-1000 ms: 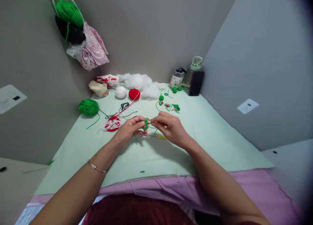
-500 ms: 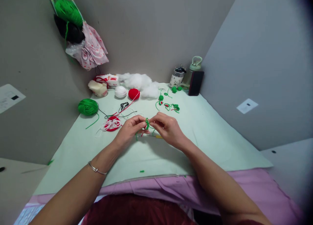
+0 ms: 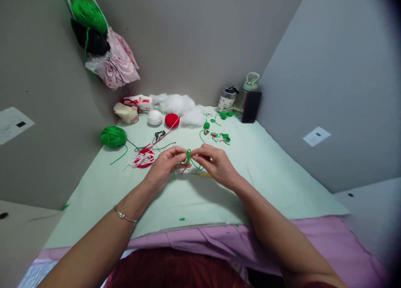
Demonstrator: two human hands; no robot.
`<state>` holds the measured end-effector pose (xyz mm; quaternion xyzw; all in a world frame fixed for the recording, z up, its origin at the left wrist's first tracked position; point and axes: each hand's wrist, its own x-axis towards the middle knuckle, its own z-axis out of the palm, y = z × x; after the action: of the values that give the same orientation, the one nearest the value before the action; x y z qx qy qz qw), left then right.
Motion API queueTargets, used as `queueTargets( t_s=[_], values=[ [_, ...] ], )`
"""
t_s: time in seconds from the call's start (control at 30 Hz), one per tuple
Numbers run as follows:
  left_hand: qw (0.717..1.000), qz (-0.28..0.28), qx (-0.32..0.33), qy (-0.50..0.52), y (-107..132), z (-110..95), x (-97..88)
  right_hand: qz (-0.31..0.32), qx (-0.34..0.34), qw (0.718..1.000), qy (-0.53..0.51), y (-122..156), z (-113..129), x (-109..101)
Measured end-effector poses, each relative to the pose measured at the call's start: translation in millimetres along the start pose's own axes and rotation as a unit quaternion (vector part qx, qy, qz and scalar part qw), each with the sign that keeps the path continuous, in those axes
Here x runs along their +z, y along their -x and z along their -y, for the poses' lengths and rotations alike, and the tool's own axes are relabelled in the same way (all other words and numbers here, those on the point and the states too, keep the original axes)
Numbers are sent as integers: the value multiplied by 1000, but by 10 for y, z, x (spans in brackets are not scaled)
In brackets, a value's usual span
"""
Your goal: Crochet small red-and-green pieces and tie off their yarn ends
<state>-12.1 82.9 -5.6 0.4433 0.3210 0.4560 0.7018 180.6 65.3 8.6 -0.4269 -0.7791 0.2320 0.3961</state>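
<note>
A small green crocheted piece (image 3: 188, 156) is pinched between the thumb and fingers of my left hand (image 3: 167, 162), over the middle of the table. My right hand (image 3: 214, 162) is closed in a pinch right beside the piece's right edge. What lies between its fingertips is too small to make out. Loose green yarn (image 3: 196, 165) loops below the right fingertips, and a short red strand (image 3: 183, 171) hangs under the left hand. Partly behind my right hand, a crochet hook with a yellow handle (image 3: 205, 175) lies on the pale cloth.
A green yarn ball (image 3: 113, 137), a red yarn ball (image 3: 172, 121) and a white one (image 3: 154, 118) sit farther back. Red and white yarn (image 3: 144, 158) lies left of my hands. Small green pieces (image 3: 224, 138), white stuffing (image 3: 178, 104) and a phone (image 3: 251, 107) are toward the back.
The green piece has turned slightly between my fingers, and a small loop shows at its top. More green yarn shows looping beneath my right hand. Both hands stay nearly in place.
</note>
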Motion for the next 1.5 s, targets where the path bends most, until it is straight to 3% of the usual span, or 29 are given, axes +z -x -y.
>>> queueTargets(
  t_s=[0.4,0.7,0.87,1.1,1.23,1.4,1.5],
  values=[
    [1000,-16,21,-9,-7,16,-7,16,30,999,-15,2,43,0],
    [1000,-3,7,-1,21,21,39,4,67,993,-101,-21,46,98],
    [1000,-16,10,0,35,3,54,-29,67,996,-59,-45,-64,80],
    [1000,0,18,-12,18,52,26,26,122,986,-110,-39,-64,91],
    [999,11,3,-30,-2,97,24,51,104,978,-171,-20,5,90],
    [999,-11,-17,-44,-3,127,17,-34,45,998,-38,-28,-34,21],
    [999,-2,-12,-43,-7,143,13,-19,-17,1000,16,-26,-57,40]
  ],
)
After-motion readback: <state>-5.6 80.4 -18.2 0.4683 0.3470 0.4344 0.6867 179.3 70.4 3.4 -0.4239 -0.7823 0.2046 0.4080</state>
